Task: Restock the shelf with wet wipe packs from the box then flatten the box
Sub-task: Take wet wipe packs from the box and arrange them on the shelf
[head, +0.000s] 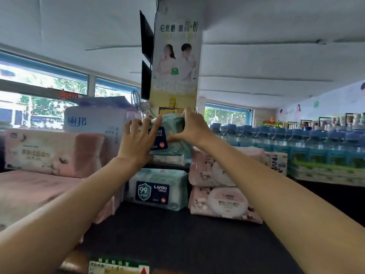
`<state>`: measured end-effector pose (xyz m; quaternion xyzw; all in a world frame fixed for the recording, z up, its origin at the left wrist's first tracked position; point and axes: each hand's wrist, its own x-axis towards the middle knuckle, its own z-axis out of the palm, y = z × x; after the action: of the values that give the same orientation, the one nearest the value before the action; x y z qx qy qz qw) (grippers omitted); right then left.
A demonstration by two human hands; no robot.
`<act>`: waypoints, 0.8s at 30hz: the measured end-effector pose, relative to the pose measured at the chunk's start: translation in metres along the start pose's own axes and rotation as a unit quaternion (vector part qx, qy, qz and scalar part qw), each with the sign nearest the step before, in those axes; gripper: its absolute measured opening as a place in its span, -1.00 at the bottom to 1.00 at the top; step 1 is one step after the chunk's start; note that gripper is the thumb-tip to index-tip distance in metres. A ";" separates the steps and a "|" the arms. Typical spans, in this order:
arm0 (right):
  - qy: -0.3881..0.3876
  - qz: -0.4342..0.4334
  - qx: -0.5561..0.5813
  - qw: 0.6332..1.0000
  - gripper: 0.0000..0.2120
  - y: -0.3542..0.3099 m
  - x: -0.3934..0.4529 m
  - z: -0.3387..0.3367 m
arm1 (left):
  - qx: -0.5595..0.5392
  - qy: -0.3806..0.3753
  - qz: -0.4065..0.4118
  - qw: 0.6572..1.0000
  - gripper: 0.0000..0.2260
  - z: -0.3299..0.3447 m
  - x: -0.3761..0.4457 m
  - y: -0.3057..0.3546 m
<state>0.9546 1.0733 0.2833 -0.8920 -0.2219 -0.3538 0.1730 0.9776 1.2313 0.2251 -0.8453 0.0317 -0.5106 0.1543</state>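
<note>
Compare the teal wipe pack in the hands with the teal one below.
The upper teal pack sits atop a stack, right hand pinching it, left hand pressing its front, label partly covered. The lower teal pack stands untouched on the dark shelf, label fully visible. Both have teal wrap and a navy label.

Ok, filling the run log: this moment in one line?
step: shelving | left hand: presses green wipe pack | right hand: grips it | below: second green pack

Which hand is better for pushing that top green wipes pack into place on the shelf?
Probably the left hand: its spread fingers lie flat against the front of the top green pack, ready to push. The right hand grips the pack's upper edge with its thumb underneath, so it is better for steadying.
</note>
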 end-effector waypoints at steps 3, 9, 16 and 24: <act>-0.077 0.042 -0.075 0.993 -0.20 0.019 0.009 0.022 | 0.019 -0.042 0.034 0.998 0.12 0.020 0.001 0.008; -0.154 0.072 -0.255 0.952 -0.50 0.038 0.007 0.043 | -0.101 -0.202 0.081 0.971 -0.12 0.045 0.001 0.024; -0.115 0.085 -0.264 0.954 -0.64 0.024 -0.022 0.025 | -0.205 -0.199 0.048 0.957 -0.35 0.009 -0.017 0.008; -0.089 0.159 -0.349 0.919 -0.71 -0.011 -0.125 -0.052 | -0.446 -0.100 0.152 0.876 -0.65 -0.088 -0.046 0.055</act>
<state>0.8383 1.0242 0.2321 -0.9470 0.0462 -0.2958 -0.1162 0.8844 1.1691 0.2072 -0.8556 0.3689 -0.3256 -0.1608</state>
